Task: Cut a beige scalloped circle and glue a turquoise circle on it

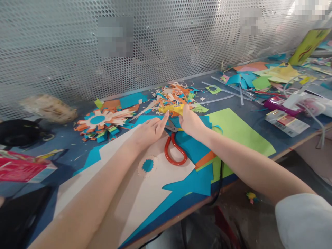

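Note:
Both my hands reach to the middle of a blue work table (64, 138). My right hand (190, 122) is closed round one end of a yellow paper piece (172, 109). My left hand (150, 129) pinches the other end of that piece with thumb and forefinger. Just below the hands lie scissors with red handles (174, 148) on blue paper (192, 145). A cream sheet (145, 186) with a small blue-centred cut-out (147, 166) lies under my left forearm.
A layered paper flower (100, 122) lies at the left, a pile of scraps (176, 93) behind the hands, a green sheet (233, 131) to the right. Clear sticks (223, 90), a purple glue gun (278, 103), small boxes and more paper crowd the right. A perforated metal wall (155, 41) stands behind.

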The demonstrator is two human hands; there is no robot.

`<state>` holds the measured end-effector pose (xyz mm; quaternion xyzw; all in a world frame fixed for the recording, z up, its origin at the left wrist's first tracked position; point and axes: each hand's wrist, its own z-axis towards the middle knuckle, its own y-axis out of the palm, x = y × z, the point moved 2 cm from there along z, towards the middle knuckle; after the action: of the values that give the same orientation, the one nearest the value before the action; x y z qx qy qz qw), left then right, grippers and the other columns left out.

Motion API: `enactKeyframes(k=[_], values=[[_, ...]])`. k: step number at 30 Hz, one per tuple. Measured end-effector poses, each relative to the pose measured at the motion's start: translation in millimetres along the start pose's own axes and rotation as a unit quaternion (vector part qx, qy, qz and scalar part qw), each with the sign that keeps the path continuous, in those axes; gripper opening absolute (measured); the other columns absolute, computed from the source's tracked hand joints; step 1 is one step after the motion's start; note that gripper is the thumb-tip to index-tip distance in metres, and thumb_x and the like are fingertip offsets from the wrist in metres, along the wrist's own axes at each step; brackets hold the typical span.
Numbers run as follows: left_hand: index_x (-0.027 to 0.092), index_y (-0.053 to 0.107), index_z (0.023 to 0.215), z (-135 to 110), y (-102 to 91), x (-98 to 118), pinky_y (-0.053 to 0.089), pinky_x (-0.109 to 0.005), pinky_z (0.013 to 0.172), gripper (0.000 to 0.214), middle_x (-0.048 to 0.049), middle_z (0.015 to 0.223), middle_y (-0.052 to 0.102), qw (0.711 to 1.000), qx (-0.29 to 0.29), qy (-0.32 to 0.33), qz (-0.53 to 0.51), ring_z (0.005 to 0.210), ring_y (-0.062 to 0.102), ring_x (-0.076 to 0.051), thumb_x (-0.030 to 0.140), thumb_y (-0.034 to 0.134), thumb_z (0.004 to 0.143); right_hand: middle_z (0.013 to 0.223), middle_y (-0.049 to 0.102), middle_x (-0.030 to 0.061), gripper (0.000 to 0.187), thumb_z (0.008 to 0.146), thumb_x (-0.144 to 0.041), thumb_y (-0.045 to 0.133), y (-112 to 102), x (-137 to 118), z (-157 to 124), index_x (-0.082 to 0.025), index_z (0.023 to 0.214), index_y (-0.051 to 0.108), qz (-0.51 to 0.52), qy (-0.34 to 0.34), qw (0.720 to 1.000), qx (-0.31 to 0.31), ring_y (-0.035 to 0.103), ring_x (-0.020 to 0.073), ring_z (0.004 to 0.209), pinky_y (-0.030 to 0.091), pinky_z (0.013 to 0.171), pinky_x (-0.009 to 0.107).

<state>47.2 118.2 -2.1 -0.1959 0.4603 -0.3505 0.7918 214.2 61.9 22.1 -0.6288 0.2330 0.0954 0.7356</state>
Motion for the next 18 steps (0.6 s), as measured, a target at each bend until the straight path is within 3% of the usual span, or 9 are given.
enactKeyframes(k=[5,12,18], values=[[0.005,0.007,0.148,-4,0.0,0,0.052,-0.033,0.070,0.060,-0.0136,0.085,0.067,1.000,0.003,-0.018,-0.018,0.080,0.064,-0.023,0.009,0.031,0.092,0.109,0.066,0.0225,0.036,0.094,-0.016,0.040,1,-1,0,0.000,0.126,0.037,0.002,-0.001,1.000,-0.002,0.066,0.0266,0.097,0.050,0.079,0.032],[0.006,-0.003,0.147,-9,-10.3,-8,0.053,-0.033,0.074,0.067,-0.0120,0.086,0.069,0.996,-0.022,-0.072,-0.055,0.079,0.065,-0.022,0.013,0.035,0.092,0.112,0.064,0.0085,0.033,0.095,-0.027,0.050,0,0,0,-0.015,0.126,0.049,0.007,0.022,1.000,0.001,0.065,0.0195,0.093,0.054,0.081,0.039],[0.005,-0.005,0.147,-12,-10.0,-10,0.053,-0.034,0.077,0.070,-0.0130,0.089,0.070,0.988,-0.034,-0.115,-0.097,0.086,0.065,-0.024,0.020,0.037,0.093,0.112,0.063,0.0073,0.032,0.093,-0.031,0.054,-1,-1,-2,-0.016,0.121,0.054,0.010,0.023,1.000,0.002,0.064,0.0194,0.092,0.055,0.079,0.040]])
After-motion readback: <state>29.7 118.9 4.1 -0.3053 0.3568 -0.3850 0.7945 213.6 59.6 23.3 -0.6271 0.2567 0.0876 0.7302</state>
